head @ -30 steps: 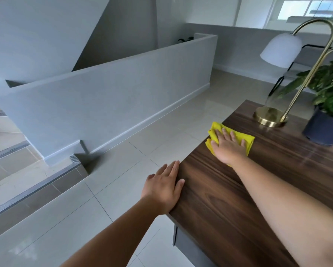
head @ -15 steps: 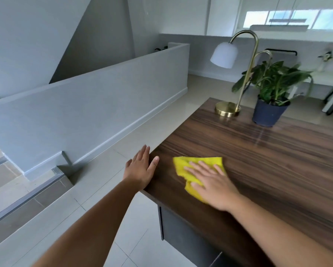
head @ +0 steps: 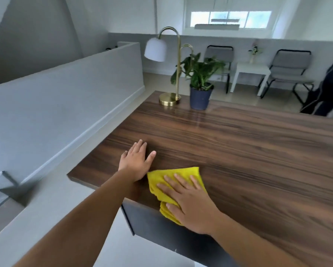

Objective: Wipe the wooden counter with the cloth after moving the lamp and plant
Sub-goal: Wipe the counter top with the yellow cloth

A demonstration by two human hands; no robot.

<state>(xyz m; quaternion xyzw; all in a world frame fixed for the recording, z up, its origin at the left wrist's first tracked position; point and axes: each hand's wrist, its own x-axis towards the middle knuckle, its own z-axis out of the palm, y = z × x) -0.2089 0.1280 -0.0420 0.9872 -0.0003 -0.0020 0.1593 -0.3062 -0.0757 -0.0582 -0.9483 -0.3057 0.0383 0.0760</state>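
A yellow cloth (head: 173, 177) lies at the near edge of the dark wooden counter (head: 248, 151). My right hand (head: 190, 203) presses flat on it, fingers spread. My left hand (head: 137, 160) rests flat on the bare wood just left of the cloth, holding nothing. At the counter's far left corner stand a brass lamp (head: 169, 99) with a white shade and a green plant in a dark blue pot (head: 199, 97), side by side.
A grey half wall (head: 65, 97) runs along the left, with tiled floor between it and the counter. Beyond the counter are a white side table (head: 252, 71), two grey chairs (head: 290, 64) and a dark bag at the right edge.
My right hand has dragged the cloth from near the lamp back to the near edge. My left hand has moved from the counter's side edge onto its top. The view has swung right.
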